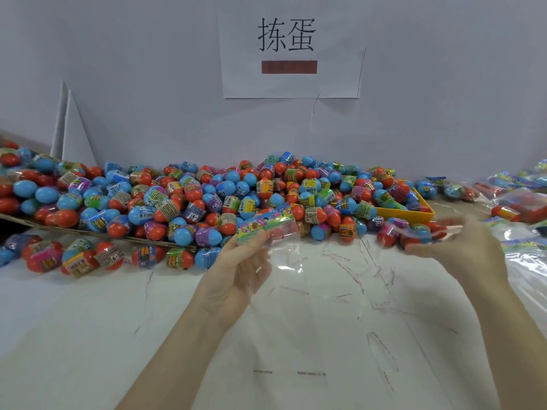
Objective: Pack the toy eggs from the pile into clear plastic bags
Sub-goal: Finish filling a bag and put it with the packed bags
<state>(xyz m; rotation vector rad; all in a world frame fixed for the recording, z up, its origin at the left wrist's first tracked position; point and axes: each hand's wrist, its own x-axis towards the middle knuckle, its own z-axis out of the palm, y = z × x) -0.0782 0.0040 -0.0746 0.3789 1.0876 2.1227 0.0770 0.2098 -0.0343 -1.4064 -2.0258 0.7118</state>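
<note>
White wall fills the background, with a paper sign (291, 48) taped to it above a pale surface (88, 335). At the far left, a flat sheet of cardboard (97, 236) lies on the surface with toy eggs heaped over it, and a few more eggs sit in front of its edge. The pile of toy eggs (207, 199), orange and blue with printed wrappers, runs along the foot of the wall toward the right. The left hand (236, 273) is raised palm up just in front of the pile, its thumb and fingers pinching a clear plastic bag (281, 261) by its colourful printed top; the bag hangs down toward the surface. Behind and to the right, a yellow tray (414, 213) sits half buried in eggs. The right hand (461, 247) hovers near the pile's right end with its fingers fairly straight, touching the clear film. Filled bags (521, 202) lie at the far right.
</note>
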